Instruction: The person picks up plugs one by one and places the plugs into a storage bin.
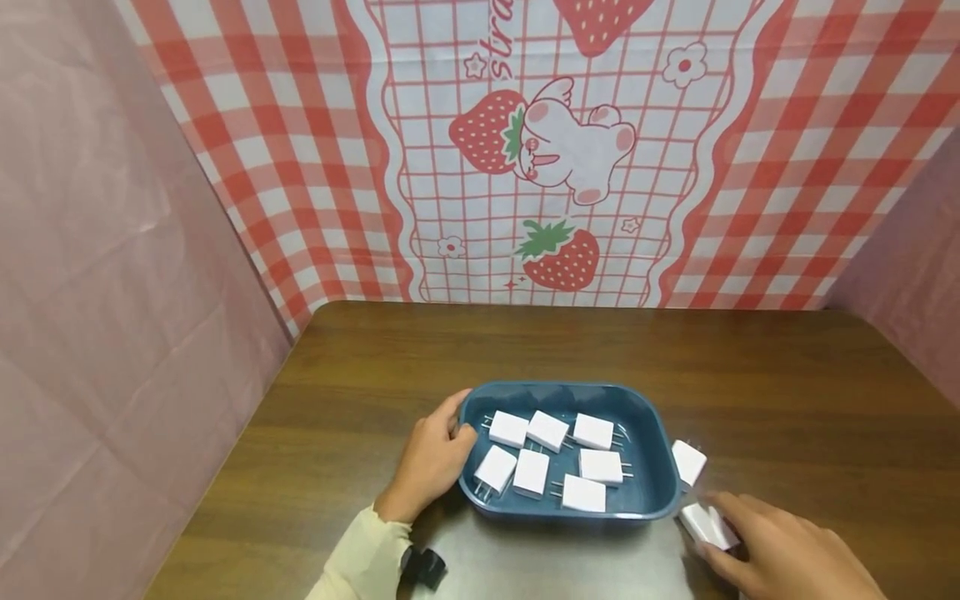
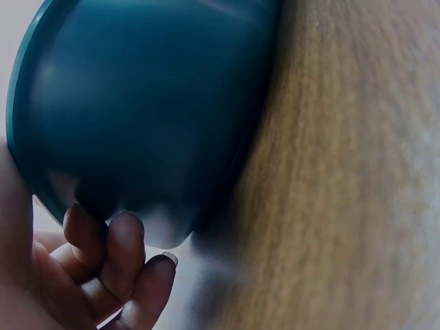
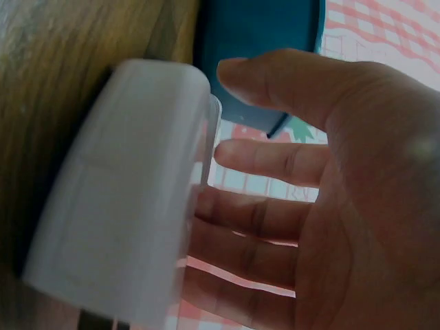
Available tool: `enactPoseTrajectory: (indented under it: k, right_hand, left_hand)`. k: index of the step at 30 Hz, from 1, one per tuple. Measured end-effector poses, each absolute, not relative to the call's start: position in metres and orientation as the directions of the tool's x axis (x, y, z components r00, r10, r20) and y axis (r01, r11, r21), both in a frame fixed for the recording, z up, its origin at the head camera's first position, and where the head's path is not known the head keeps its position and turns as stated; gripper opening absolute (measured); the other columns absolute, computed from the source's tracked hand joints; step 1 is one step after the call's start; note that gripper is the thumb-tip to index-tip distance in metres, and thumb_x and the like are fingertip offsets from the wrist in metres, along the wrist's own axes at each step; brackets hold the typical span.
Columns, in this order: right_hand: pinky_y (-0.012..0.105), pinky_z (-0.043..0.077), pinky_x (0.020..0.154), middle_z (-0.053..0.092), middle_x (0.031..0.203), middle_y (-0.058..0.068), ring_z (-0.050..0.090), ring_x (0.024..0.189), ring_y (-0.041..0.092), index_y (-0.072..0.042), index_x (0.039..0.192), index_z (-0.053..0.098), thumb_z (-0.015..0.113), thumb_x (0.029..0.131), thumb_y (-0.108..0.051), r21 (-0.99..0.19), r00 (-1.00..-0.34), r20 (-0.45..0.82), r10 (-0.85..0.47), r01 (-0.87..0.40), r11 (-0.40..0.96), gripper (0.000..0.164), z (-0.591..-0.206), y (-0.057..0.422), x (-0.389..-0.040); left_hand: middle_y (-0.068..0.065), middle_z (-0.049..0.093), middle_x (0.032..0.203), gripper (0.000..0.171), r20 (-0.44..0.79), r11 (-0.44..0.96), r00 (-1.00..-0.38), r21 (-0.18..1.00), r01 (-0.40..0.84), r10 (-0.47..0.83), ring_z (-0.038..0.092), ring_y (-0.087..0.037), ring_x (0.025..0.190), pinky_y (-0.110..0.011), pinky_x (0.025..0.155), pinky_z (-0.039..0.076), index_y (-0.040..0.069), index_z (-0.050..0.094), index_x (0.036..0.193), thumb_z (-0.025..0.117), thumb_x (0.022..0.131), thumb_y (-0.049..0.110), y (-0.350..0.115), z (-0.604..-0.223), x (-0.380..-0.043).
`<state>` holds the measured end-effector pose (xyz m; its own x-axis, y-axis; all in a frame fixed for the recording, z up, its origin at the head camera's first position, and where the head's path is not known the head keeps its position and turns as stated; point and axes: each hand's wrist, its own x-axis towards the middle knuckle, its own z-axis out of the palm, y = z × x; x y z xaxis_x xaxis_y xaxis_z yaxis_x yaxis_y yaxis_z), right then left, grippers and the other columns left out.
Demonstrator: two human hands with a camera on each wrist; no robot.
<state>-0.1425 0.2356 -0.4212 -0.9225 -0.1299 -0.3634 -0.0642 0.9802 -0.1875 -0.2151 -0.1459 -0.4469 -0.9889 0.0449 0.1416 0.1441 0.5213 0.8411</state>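
Observation:
My left hand (image 1: 435,458) grips the left end of a blue rectangular tray (image 1: 663,417), thumb over the rim and fingers against its outer wall. Inside the tray lie several white plug adapters (image 1: 592,432) with metal prongs. Right of the tray, my right hand (image 1: 787,542) is at a white plug adapter (image 1: 705,527), fingers extended around its near end. Another adapter (image 1: 688,463) lies just beyond it, beside the tray's right wall. In the right wrist view a white adapter (image 3: 124,192) fills the foreground, with the thumb and straight fingers (image 3: 268,161) beside it.
A brown wooden table (image 1: 360,358) carries everything. Behind it hangs a red-and-white checked cloth with strawberry prints (image 1: 562,258). Pink fabric (image 1: 112,292) covers the left side, and a greyish sheet-like patch (image 1: 555,558) shows in front of the tray.

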Motion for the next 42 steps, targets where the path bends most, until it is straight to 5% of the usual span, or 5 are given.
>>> enactPoseTrajectory:
  k: [13, 28, 42]
  right_hand:
    - [0.046, 0.052, 0.064, 0.059, 0.097, -0.002, 0.053, 0.078, 0.019, -0.018, 0.133, 0.063, 0.076, 0.076, -0.060, -0.130, -0.955, -0.242, -0.172, -0.144, 0.981, 0.072, -0.429, 0.229, -0.142]
    - [0.045, 0.053, 0.064, 0.060, 0.096, -0.001, 0.052, 0.076, 0.020, -0.017, 0.134, 0.063, 0.076, 0.076, -0.062, -0.142, -0.949, -0.280, -0.148, -0.112, 0.984, 0.074, -0.432, 0.225, -0.144]
    - [0.045, 0.051, 0.061, 0.059, 0.086, -0.001, 0.052, 0.071, 0.020, -0.010, 0.118, 0.063, 0.075, 0.077, -0.061, -0.143, -0.947, -0.299, -0.116, -0.076, 0.987, 0.066, -0.428, 0.228, -0.146]
  left_hand:
    - [0.005, 0.044, 0.061, 0.051, 0.147, 0.534, -0.988, 0.832, 0.153, 0.053, 0.043, -0.012, 0.053, -0.029, 0.052, 0.034, 0.009, 0.055, 0.142, 0.057, 0.091, 0.014, -0.146, -0.446, -0.218]
    - [0.005, 0.045, 0.063, 0.051, 0.130, 0.531, -0.991, 0.837, 0.133, 0.043, 0.045, -0.012, 0.055, -0.029, 0.054, 0.036, 0.009, 0.056, 0.142, 0.057, 0.091, 0.014, -0.148, -0.448, -0.215]
    - [0.005, 0.045, 0.062, 0.051, 0.149, 0.531, -0.988, 0.834, 0.149, 0.043, 0.046, -0.012, 0.056, -0.030, 0.055, 0.036, 0.010, 0.057, 0.141, 0.058, 0.090, 0.014, -0.146, -0.447, -0.215]
